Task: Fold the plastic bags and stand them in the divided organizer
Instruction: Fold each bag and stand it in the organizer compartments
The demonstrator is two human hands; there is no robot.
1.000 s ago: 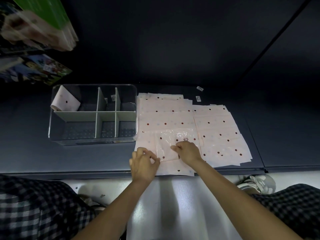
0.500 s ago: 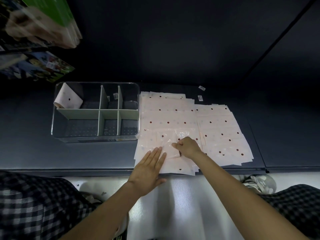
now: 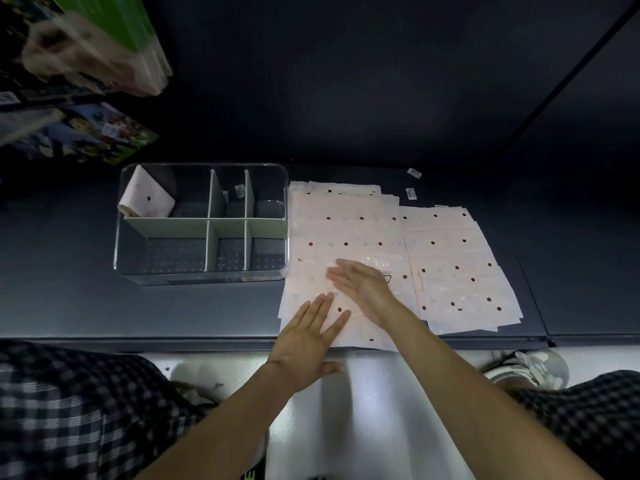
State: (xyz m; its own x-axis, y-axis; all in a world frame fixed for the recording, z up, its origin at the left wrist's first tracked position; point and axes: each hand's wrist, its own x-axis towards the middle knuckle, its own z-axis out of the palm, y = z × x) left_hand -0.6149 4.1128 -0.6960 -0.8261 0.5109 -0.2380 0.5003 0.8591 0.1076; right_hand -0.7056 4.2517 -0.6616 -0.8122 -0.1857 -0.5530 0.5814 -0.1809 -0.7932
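Note:
A stack of pale pink plastic bags (image 3: 346,230) with dark dots lies flat on the dark shelf, and a second stack (image 3: 457,268) lies to its right. My left hand (image 3: 311,336) presses flat on the near edge of the left stack, fingers straight. My right hand (image 3: 363,284) lies flat on the partly folded top bag (image 3: 377,261), fingers straight and pointing left. The clear divided organizer (image 3: 201,275) stands left of the bags. One folded bag (image 3: 147,199) stands in its back left compartment.
The dark shelf (image 3: 104,306) ends at a front edge just under my left hand. Boxes and packages (image 3: 86,39) hang at the upper left. Two small labels (image 3: 412,183) lie behind the bags. My checked trousers and a shoe (image 3: 526,370) are below.
My left hand went from a curled grip on the bag's edge to lying flat. My right hand opened from a fist and now spreads flat over the folded bag.

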